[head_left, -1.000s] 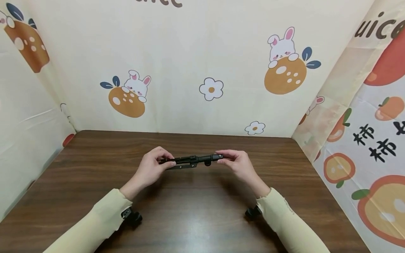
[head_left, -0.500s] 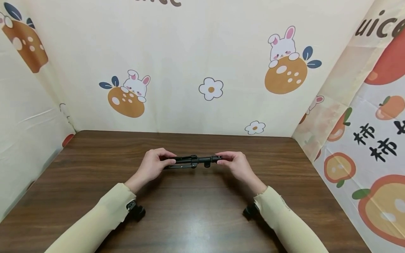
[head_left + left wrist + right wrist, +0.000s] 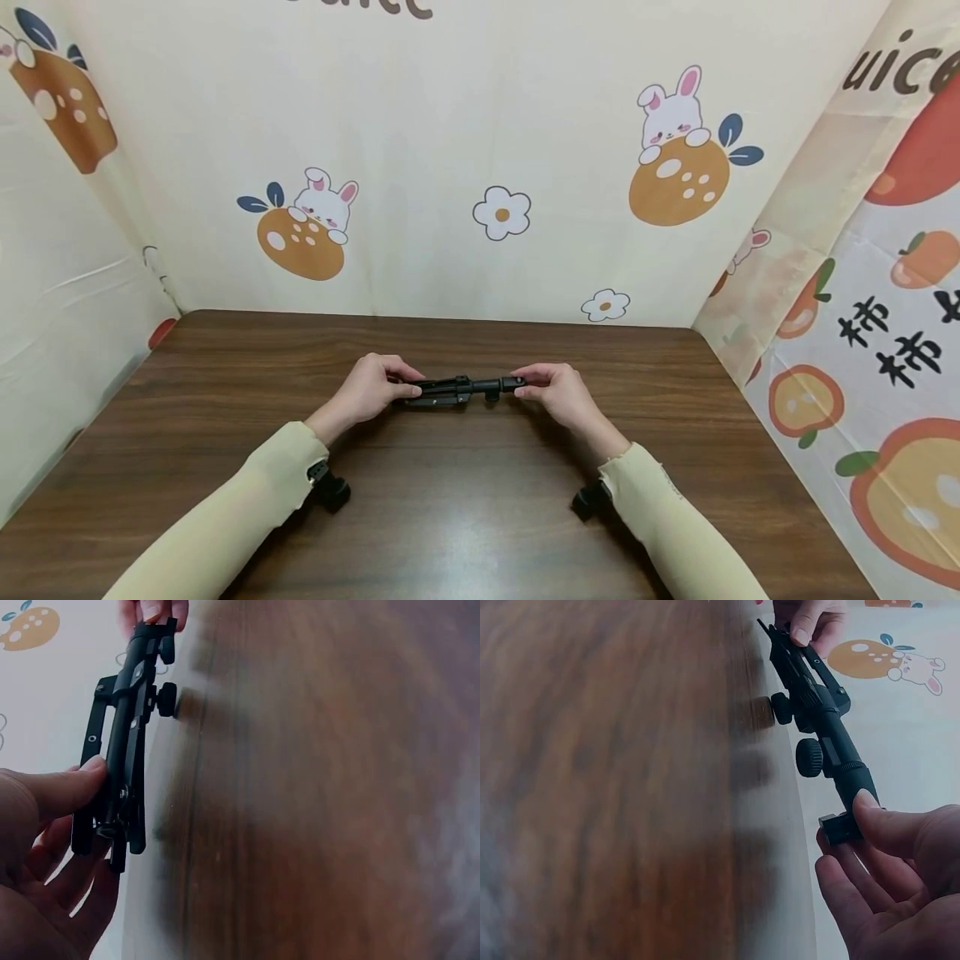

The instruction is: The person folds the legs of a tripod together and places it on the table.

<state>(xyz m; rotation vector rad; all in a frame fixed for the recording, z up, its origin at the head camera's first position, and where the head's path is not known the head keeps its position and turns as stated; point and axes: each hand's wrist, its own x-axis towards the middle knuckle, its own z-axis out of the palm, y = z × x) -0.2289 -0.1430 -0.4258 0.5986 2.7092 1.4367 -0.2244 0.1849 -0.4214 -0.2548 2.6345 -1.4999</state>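
Note:
Between both hands lies a small black tripod [image 3: 463, 387] with its legs folded together, held sideways and roughly level above the table. My left hand [image 3: 365, 388] grips the leg end; in the left wrist view its thumb presses on the folded legs [image 3: 120, 765] while the other fingers curl beneath. At the opposite end, my right hand [image 3: 558, 393] pinches the mount between thumb and fingers, with the square end piece [image 3: 841, 828] showing beside the thumb in the right wrist view. Two round knobs stick out from the column, the larger knob [image 3: 809, 757] closer to the right hand.
A dark brown wooden table [image 3: 450, 483] spreads beneath the hands. Behind it hangs a pale cloth [image 3: 420, 125] printed with rabbits and fruit, and similar cloths close off both sides. Black wrist cameras, such as the left wrist camera [image 3: 330, 492], hang under the sleeves.
The tripod's right end has come down slightly, so it lies more level. My left hand and forearm have shifted a little to the right. Both hands keep hold of it.

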